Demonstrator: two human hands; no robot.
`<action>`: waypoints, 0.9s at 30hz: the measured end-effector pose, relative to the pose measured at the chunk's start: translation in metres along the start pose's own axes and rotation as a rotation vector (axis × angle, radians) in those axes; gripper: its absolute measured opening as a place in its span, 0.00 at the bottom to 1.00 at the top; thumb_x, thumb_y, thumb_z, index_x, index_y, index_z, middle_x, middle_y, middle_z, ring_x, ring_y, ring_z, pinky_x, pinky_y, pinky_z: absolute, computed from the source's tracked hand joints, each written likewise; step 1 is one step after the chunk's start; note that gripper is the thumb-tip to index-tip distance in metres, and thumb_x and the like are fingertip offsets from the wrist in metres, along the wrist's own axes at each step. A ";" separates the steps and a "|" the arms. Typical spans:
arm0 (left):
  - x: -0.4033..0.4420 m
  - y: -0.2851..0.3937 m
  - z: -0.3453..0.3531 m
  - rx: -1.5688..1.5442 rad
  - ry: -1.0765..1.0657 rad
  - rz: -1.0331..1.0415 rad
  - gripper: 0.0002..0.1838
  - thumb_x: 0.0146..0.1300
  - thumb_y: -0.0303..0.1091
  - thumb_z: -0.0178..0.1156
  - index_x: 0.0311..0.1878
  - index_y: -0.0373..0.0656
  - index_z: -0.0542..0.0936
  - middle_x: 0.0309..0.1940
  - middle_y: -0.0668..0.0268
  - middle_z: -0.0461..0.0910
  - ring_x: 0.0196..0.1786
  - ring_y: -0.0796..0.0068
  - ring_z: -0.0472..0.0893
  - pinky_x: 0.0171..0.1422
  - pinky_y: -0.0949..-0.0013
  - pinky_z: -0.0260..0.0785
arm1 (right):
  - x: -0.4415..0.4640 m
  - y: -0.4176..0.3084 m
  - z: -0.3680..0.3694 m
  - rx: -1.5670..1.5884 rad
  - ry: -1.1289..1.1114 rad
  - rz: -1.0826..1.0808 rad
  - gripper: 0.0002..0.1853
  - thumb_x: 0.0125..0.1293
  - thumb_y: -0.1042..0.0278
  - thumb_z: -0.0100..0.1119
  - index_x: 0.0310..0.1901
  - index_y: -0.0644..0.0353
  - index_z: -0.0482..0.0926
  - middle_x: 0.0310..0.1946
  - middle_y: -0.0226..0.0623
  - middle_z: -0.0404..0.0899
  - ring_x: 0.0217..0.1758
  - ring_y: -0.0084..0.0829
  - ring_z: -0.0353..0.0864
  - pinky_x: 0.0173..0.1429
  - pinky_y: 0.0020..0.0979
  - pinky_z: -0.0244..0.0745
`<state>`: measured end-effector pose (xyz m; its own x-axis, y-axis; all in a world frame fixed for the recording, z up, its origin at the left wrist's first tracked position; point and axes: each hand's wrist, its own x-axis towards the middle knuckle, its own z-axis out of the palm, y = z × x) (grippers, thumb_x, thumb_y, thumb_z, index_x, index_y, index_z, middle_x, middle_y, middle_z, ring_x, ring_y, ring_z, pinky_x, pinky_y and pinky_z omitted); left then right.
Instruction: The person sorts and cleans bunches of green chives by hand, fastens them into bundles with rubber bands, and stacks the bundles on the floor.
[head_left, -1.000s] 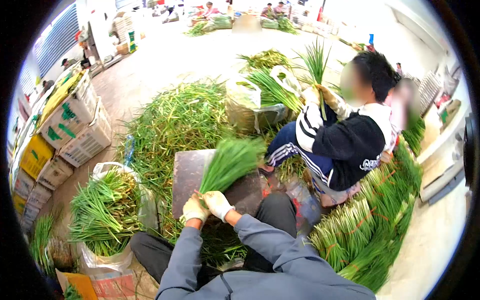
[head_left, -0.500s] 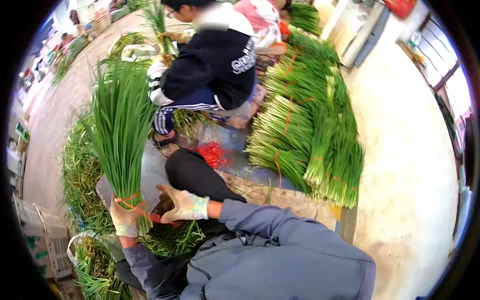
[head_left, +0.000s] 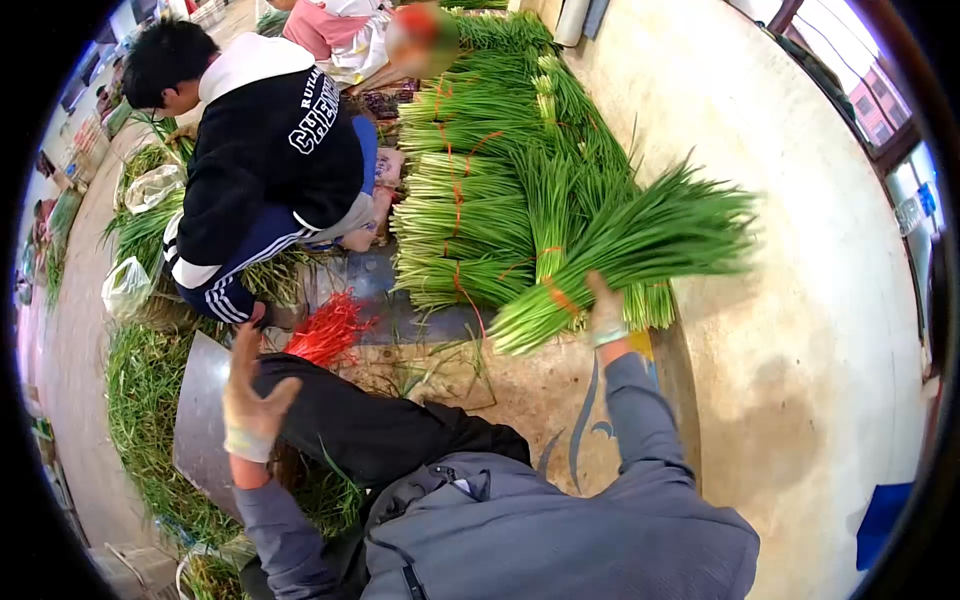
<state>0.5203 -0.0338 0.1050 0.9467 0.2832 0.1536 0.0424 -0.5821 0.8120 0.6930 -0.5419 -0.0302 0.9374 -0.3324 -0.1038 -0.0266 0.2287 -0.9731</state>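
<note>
My right hand (head_left: 606, 312), in a pale work glove, grips a bundle of garlic chives (head_left: 640, 240) near its orange tie. The bundle is held over the near end of the pile, its pale stems toward the lower left and its green leaves toward the upper right. My left hand (head_left: 252, 395), gloved too, is raised over my bent leg with the fingers apart and holds nothing. Below and beyond it lies a heap of red ties (head_left: 328, 328). Tied bundles of chives (head_left: 470, 215) are stacked in rows beyond my right hand.
A person in a black and white jacket (head_left: 265, 140) crouches ahead on the left, with another person in pink (head_left: 325, 30) farther back. Loose greens (head_left: 150, 420) heap along the left. A pale wall (head_left: 800, 330) runs along the right, beside the stacked bundles.
The bundle has moved from upright in my left hand to lying slanted in my right hand, over at the pile. My left hand has let go and opened. The view has swung right.
</note>
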 end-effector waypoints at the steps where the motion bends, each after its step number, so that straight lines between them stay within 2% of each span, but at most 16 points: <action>1: -0.002 -0.016 -0.015 0.038 0.021 -0.034 0.50 0.49 0.20 0.73 0.77 0.39 0.61 0.71 0.51 0.71 0.73 0.59 0.71 0.75 0.55 0.63 | 0.022 -0.015 -0.018 -0.139 0.058 -0.030 0.58 0.52 0.44 0.80 0.74 0.71 0.57 0.70 0.55 0.67 0.76 0.49 0.63 0.81 0.41 0.56; 2: -0.004 -0.032 -0.030 0.078 0.041 -0.064 0.50 0.51 0.19 0.71 0.78 0.40 0.60 0.71 0.50 0.70 0.73 0.58 0.71 0.74 0.54 0.64 | 0.042 -0.031 -0.033 -0.274 0.117 -0.062 0.59 0.51 0.44 0.80 0.74 0.73 0.56 0.70 0.57 0.68 0.75 0.50 0.64 0.81 0.39 0.55; 4: -0.012 -0.056 -0.054 0.046 0.134 -0.195 0.49 0.52 0.18 0.69 0.79 0.42 0.58 0.72 0.50 0.69 0.72 0.54 0.71 0.74 0.53 0.64 | 0.093 -0.039 -0.059 -0.706 0.417 -0.184 0.58 0.49 0.46 0.82 0.71 0.79 0.60 0.68 0.61 0.69 0.72 0.50 0.69 0.78 0.38 0.60; 7: -0.024 -0.083 -0.089 -0.001 0.183 -0.282 0.50 0.54 0.17 0.68 0.80 0.47 0.57 0.73 0.49 0.67 0.72 0.51 0.70 0.74 0.53 0.64 | 0.137 -0.060 -0.077 -0.711 0.261 -0.311 0.56 0.48 0.48 0.82 0.68 0.81 0.63 0.65 0.63 0.72 0.68 0.51 0.74 0.74 0.40 0.66; 10: -0.037 -0.090 -0.121 0.008 0.237 -0.322 0.50 0.55 0.17 0.67 0.80 0.50 0.57 0.73 0.49 0.66 0.71 0.52 0.70 0.74 0.54 0.64 | 0.165 -0.066 -0.074 -0.784 0.303 -0.263 0.54 0.48 0.50 0.82 0.67 0.80 0.64 0.62 0.63 0.75 0.65 0.52 0.76 0.71 0.40 0.69; 12: -0.042 -0.101 -0.143 0.012 0.259 -0.321 0.49 0.56 0.16 0.66 0.80 0.51 0.58 0.73 0.49 0.66 0.71 0.53 0.70 0.74 0.55 0.64 | 0.182 -0.052 -0.072 -0.888 0.514 -0.406 0.53 0.48 0.51 0.82 0.67 0.79 0.64 0.62 0.62 0.76 0.65 0.52 0.76 0.70 0.41 0.69; 13: -0.044 -0.103 -0.153 0.039 0.291 -0.320 0.48 0.56 0.16 0.65 0.80 0.50 0.58 0.72 0.49 0.66 0.71 0.53 0.70 0.74 0.55 0.64 | 0.184 -0.051 -0.068 -0.873 0.518 -0.531 0.54 0.49 0.50 0.81 0.67 0.81 0.63 0.62 0.63 0.75 0.66 0.52 0.76 0.70 0.41 0.69; 17: -0.054 -0.108 -0.179 0.018 0.353 -0.341 0.46 0.59 0.17 0.63 0.80 0.50 0.57 0.72 0.49 0.66 0.72 0.54 0.69 0.76 0.56 0.62 | 0.189 -0.060 -0.044 -0.789 0.519 -0.470 0.55 0.49 0.48 0.80 0.68 0.81 0.62 0.63 0.65 0.74 0.65 0.52 0.76 0.71 0.41 0.70; 20: -0.059 -0.108 -0.183 -0.011 0.372 -0.314 0.45 0.60 0.19 0.63 0.80 0.50 0.57 0.72 0.48 0.66 0.73 0.53 0.68 0.76 0.55 0.61 | 0.213 -0.090 -0.027 -0.897 0.572 -0.629 0.56 0.49 0.45 0.79 0.69 0.81 0.61 0.63 0.66 0.73 0.63 0.53 0.79 0.68 0.43 0.73; 22: -0.055 -0.098 -0.177 0.030 0.404 -0.394 0.45 0.61 0.20 0.63 0.80 0.49 0.57 0.72 0.48 0.65 0.73 0.52 0.68 0.76 0.55 0.61 | 0.213 -0.137 0.001 -0.956 0.474 -0.567 0.59 0.49 0.41 0.78 0.71 0.78 0.59 0.64 0.68 0.72 0.63 0.54 0.79 0.66 0.45 0.76; 25: -0.045 -0.106 -0.172 0.079 0.317 -0.381 0.45 0.61 0.19 0.63 0.81 0.49 0.56 0.73 0.48 0.64 0.74 0.52 0.67 0.75 0.54 0.62 | 0.260 -0.169 0.043 -1.205 0.514 -0.441 0.53 0.51 0.46 0.79 0.69 0.74 0.64 0.56 0.64 0.80 0.60 0.53 0.81 0.64 0.42 0.78; 26: -0.040 -0.108 -0.167 0.075 0.310 -0.381 0.45 0.61 0.19 0.63 0.81 0.49 0.56 0.73 0.48 0.64 0.74 0.52 0.67 0.75 0.54 0.62 | 0.279 -0.172 0.051 -1.314 0.500 -0.448 0.53 0.51 0.44 0.78 0.69 0.75 0.64 0.56 0.64 0.79 0.61 0.52 0.81 0.66 0.41 0.78; 27: -0.036 -0.110 -0.164 0.017 0.310 -0.364 0.45 0.61 0.19 0.63 0.81 0.49 0.56 0.73 0.47 0.65 0.73 0.52 0.67 0.75 0.54 0.62 | 0.307 -0.157 0.056 -1.285 0.513 -0.383 0.56 0.51 0.43 0.78 0.72 0.73 0.60 0.60 0.67 0.75 0.62 0.54 0.80 0.66 0.43 0.78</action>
<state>0.4290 0.1452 0.1023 0.7298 0.6833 0.0236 0.3614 -0.4147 0.8351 1.0046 -0.6284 0.1025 0.7391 -0.5339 0.4108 -0.3547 -0.8269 -0.4364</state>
